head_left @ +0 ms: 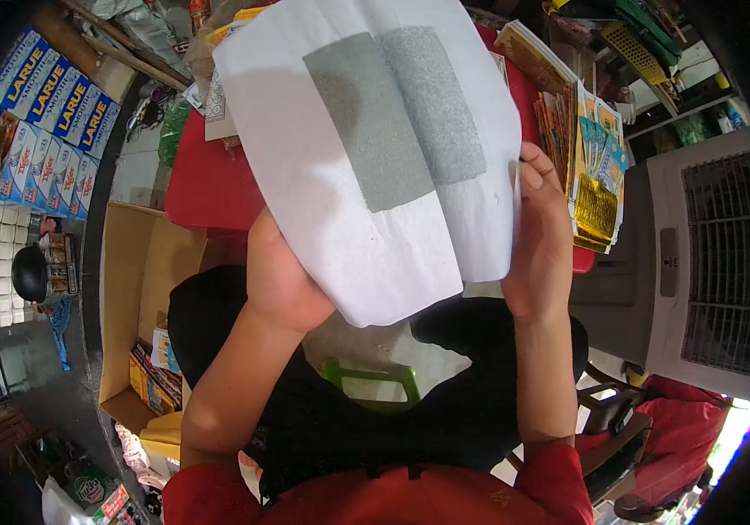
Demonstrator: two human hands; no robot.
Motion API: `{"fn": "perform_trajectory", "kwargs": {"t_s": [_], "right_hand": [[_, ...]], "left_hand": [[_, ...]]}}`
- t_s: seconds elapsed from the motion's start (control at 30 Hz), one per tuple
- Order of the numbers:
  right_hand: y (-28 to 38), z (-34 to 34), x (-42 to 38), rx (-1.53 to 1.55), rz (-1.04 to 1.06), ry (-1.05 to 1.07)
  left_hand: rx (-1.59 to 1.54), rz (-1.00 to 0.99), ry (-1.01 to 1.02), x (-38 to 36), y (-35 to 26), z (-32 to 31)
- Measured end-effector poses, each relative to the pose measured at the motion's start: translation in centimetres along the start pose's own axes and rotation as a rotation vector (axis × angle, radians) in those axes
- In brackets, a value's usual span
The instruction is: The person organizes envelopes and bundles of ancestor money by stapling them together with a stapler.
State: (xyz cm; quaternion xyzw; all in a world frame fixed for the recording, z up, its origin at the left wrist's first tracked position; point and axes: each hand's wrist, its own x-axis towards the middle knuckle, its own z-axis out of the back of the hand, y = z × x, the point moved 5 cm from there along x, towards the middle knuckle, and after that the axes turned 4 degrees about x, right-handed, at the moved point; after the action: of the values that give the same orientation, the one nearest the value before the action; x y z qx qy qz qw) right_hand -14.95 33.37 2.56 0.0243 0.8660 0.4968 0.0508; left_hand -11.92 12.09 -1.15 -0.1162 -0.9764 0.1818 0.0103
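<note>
Up in front of me are large white paper sheets [283, 131], creased lengthwise, with a grey rectangle [366, 122] on each side of the crease. My left hand [283, 271] is closed on their lower left edge, its fingers hidden behind the paper. At the right edge, my right hand [539, 232] grips the same sheets, fingertips curled at the margin. The paper hangs over the near side of a red table [204, 179] and covers most of its top.
Stacked paper bundles [598, 166] with gold pieces lie on the table's right. A cardboard box [134, 289] stands left of my knees, with beer cartons [51, 96] beyond. To the right is a grey air cooler [716, 254]. Between my legs shows a green stool [375, 376].
</note>
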Motion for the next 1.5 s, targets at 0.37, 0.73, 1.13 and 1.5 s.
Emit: {"fn": "perform_trajectory", "kwargs": {"t_s": [0.37,0.73,1.13,1.5], "right_hand": [[1.1,2.5,1.1,-0.246,0.076,-0.083],[2.7,0.9,0.6,-1.095,0.65,-0.109],[2.9,0.5,0.8,-0.801,0.328,-0.068],[3.8,-1.2,-1.2,-0.766,0.3,-0.049]], "left_hand": [[0.023,0.031,0.025,0.3,0.5,-0.2],[0.022,0.051,-0.01,0.8,2.0,0.2],[0.098,0.013,-0.072,0.9,1.9,0.6],[0.137,0.066,-0.127,0.8,2.2,0.4]]}}
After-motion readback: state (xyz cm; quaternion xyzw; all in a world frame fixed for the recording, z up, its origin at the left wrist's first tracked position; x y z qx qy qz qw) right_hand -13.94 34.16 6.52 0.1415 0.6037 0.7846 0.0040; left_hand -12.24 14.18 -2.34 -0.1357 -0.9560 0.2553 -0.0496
